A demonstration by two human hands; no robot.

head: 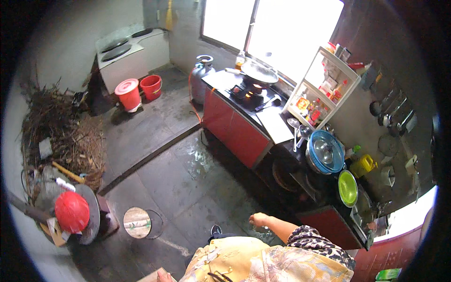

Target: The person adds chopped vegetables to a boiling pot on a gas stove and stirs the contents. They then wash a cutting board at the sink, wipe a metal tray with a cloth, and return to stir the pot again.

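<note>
My right hand [260, 219] hangs over the tiled floor [197, 197], left of the counter, its fingers loosely curled; whether anything small is inside does not show. At the bottom edge, my left hand [164, 275] is partly cut off, touching a pale flat board or box [150, 276]; its grip is unclear. Ahead, a gas stove [243, 100] sits on the red-fronted counter [227, 125], with an orange glow at a burner. Behind the burners a metal wok [260, 72] leans near the window. A black-handled utensil [268, 103] lies at the stove's right side.
A white rack [320, 92] holds bottles. Blue basin [326, 151] and green basin [348, 188] rest rightward. A gas cylinder [203, 79] with orange hose stands left of the counter. A floor step [151, 158], round stool [137, 222], red buckets [151, 88] and brushwood [56, 116] lie leftward.
</note>
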